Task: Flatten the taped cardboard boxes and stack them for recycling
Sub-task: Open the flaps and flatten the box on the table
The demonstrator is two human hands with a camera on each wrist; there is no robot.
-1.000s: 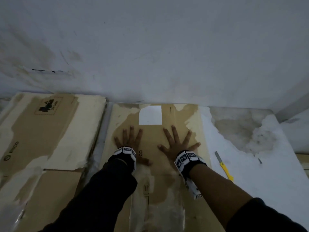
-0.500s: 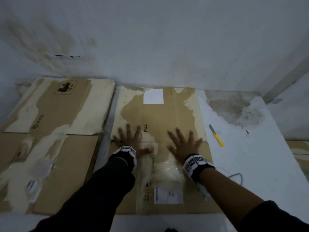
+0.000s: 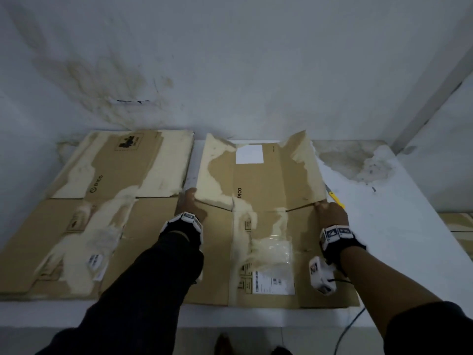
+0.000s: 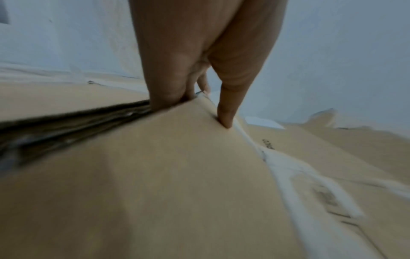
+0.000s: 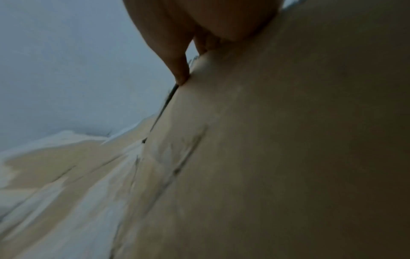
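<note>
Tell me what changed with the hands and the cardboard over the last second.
Both hands left the middle of the right-hand cardboard box, where they pressed flat. The left hand now grips its left edge and the right hand its right edge, and the far flaps' outer corners have tilted up. The flattened box on the left and the yellow knife stayed put.

Right hand (image 5: 199, 22): seen from the wrist at the top of the frame, blurred.
Grip: thumb (image 5: 177, 57) on the upper face of the flattened cardboard box (image 5: 277, 149) at its edge; the other fingers pass behind that edge, mostly hidden.
Below the grip: tan board with pale torn patches and a dark slit running from the thumb tip.
Beyond the grip: white wall (image 5: 66, 61).
</note>
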